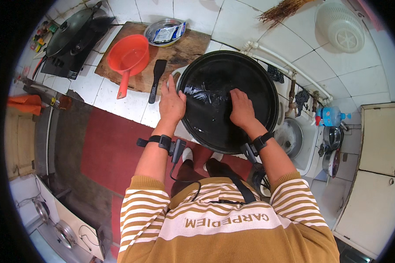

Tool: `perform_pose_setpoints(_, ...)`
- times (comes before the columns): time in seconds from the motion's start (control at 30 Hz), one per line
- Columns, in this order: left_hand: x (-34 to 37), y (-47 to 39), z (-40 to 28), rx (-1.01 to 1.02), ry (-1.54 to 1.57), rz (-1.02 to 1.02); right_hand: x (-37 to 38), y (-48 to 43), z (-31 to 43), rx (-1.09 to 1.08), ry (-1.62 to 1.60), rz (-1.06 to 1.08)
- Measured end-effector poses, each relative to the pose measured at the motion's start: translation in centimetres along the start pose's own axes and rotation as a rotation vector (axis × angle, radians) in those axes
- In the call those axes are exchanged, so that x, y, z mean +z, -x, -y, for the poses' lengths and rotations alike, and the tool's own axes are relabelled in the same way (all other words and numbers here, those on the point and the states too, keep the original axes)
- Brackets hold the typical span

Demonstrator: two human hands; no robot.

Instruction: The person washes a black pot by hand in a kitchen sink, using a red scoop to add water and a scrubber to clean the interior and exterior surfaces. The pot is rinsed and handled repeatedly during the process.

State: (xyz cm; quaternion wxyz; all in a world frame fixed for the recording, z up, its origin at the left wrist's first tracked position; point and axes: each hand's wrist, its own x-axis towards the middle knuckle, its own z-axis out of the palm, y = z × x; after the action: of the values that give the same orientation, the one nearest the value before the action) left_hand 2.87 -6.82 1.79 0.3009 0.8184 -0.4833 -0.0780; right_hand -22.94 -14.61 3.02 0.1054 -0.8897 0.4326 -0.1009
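A large round black pan [214,128] with pale side handles sits before me at the counter's edge. Its dark inner surface shines with wet-looking streaks left of centre. My left hand [172,104] grips the pan's left side, thumb at the rim and fingers by the pale handle. Inside the pan, my right hand [242,108] rests palm down with its fingers together; whether anything is under it is hidden. A black spatula [157,79] lies just left of my left hand, across the edge of a wooden board [181,59].
On the board are an orange dipper [128,54] and a metal bowl [166,23] holding packets. A lidded wok [69,33] stands on a cooktop at far left. Pipes [283,67] run behind the pan. At right are a sink basin [288,138] and a blue bottle [330,116].
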Motion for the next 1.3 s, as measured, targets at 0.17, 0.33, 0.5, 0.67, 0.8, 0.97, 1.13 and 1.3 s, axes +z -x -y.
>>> perform_pose_setpoints(0.17, 0.1, 0.0, 0.0, 0.005, 0.006, 0.006, -0.4, 1.5, -0.7, -0.015, -0.009, 0.142)
perform_pose_setpoints(0.33, 0.0, 0.0, 0.0, 0.010, 0.020, 0.001, -0.5, -0.1, -2.8, 0.044, -0.003, 0.019)
perform_pose_setpoints(0.5, 0.0, 0.0, -0.1, -0.006, 0.025, 0.012, -0.2, -2.0, -4.3, 0.056, 0.010, 0.027)
perform_pose_setpoints(0.67, -0.1, 0.0, -0.2, -0.026, 0.017, 0.028, -0.7, 0.0, -4.6, 0.123, 0.050, 0.181)
perform_pose_setpoints(0.8, -0.3, 0.0, -0.2, -0.014, 0.025, 0.021, -0.7, -0.3, -4.9, 0.039, 0.041, 0.055)
perform_pose_setpoints(0.97, -0.3, 0.0, -0.4, -0.041, 0.027, 0.035, -0.7, 1.4, -5.1, 0.023, 0.141, 0.249)
perform_pose_setpoints(1.13, -0.3, 0.0, -0.4, -0.044, 0.022, 0.026, -0.6, 5.1, -4.7, -0.044, 0.151, 0.198)
perform_pose_setpoints(1.3, -0.6, 0.0, -0.7, -0.037, -0.023, 0.031, 0.9, 0.8, -3.9, -0.051, 0.183, 0.104)
